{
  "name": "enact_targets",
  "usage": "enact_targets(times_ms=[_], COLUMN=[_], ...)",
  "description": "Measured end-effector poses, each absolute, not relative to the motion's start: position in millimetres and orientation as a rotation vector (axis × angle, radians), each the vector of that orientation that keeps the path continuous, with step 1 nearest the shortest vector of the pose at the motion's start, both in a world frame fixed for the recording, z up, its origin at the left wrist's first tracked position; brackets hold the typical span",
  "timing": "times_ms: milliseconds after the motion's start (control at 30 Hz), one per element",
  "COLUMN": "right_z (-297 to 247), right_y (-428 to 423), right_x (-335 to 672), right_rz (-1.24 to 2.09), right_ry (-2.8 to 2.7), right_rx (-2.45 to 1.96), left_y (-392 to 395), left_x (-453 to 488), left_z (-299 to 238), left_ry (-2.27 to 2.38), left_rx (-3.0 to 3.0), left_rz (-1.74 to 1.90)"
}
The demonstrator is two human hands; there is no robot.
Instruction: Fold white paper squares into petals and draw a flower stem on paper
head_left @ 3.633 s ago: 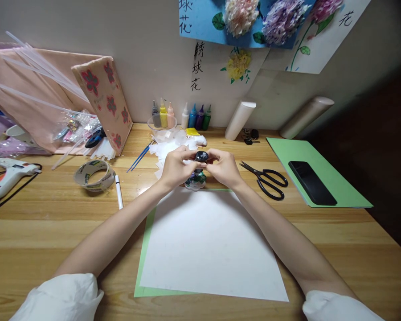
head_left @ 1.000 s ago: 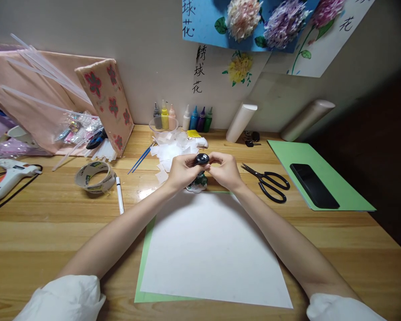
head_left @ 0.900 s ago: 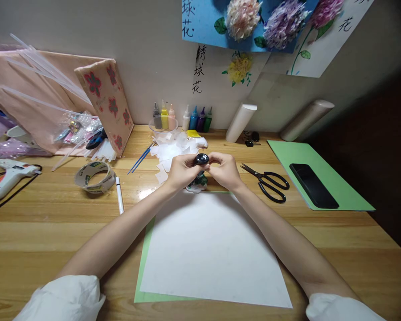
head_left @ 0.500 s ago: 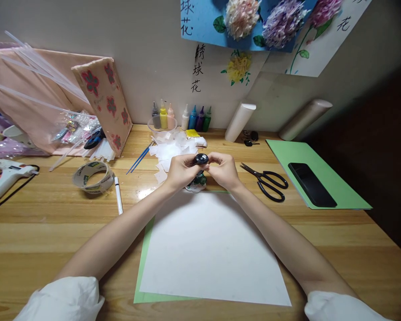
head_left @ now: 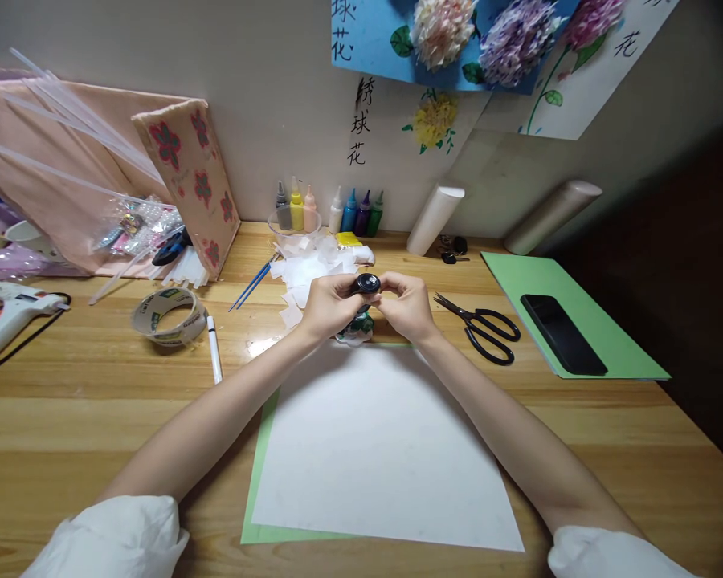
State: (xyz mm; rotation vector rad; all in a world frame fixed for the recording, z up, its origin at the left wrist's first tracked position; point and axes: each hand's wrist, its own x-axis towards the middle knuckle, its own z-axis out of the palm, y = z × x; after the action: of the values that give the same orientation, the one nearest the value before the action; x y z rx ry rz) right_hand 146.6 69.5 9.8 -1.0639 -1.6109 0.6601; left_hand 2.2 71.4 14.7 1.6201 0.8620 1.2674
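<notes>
A small black bottle is held between my two hands, its round glossy end turned up toward me. My left hand is closed round its left side, while the pinched fingers of my right hand meet it from the right. Directly below is a small pale dish with dark green and white patches in it; the bottle's lower end is mostly hidden by my fingers. Nearer to me lies a large white paper sheet on a green sheet.
Black-handled scissors lie to the right, beyond them a phone on green card. White paper pieces and blue sticks are behind my left hand. A tape roll, white pen and glue gun lie left.
Both hands and the bottle stay nearly in place over the dish. The whole view has shifted very slightly.
</notes>
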Motion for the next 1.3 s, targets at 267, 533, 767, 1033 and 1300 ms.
enact_targets(times_ms=[267,533,767,1033,1300], right_z=[23.8,30.7,30.8,29.5,55.9], right_y=[71.1,71.3,75.7,71.9,67.3], right_x=[153.5,156.1,160.9,154.4,180.0], right_rz=[0.753,0.849,0.948,1.004,0.969], right_ry=[-1.731,-1.646,-1.526,-1.408,-1.886], right_rx=[-1.083,-1.16,-1.256,-1.299,-1.065], left_y=[77.4,87.1,93.5,68.0,68.6], left_x=[-0.1,-15.4,-22.8,-13.4,-19.6], left_z=[24.1,32.9,31.0,30.3,48.1], left_ry=[0.757,0.726,0.885,1.252,1.126], left_rx=[1.517,1.576,1.625,2.314,2.586], left_rz=[1.178,1.0,0.883,0.983,0.908])
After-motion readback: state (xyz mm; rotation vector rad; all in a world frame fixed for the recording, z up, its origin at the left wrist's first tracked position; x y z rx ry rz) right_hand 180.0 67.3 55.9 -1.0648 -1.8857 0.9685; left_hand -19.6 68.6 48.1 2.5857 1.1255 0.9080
